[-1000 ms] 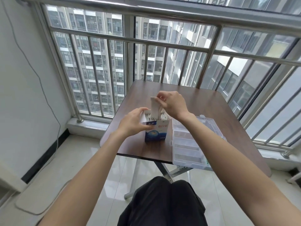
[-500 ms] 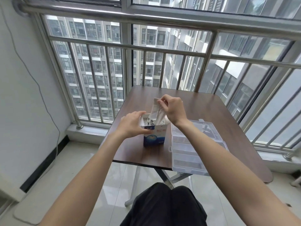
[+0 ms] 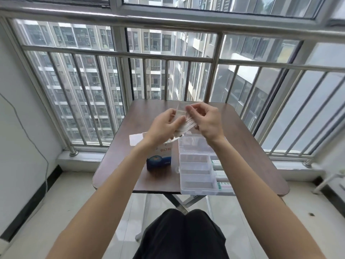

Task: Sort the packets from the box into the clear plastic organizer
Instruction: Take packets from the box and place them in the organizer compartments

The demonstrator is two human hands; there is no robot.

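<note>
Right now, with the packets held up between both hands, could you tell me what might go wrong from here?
The packets are fanned loosely between the left hand and right hand, above the table; one could slip and fall outside the clear organizer. The organizer's near edge overhangs the table edge, so pressing on it might tip it. The open box stands beneath the left forearm and could be knocked over.

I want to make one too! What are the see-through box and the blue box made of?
The organizer looks like hard clear plastic: see-through, with shiny moulded dividers. The blue box looks like thin printed cardboard: flat folded sides and an opened flap, slightly glossy.
</note>
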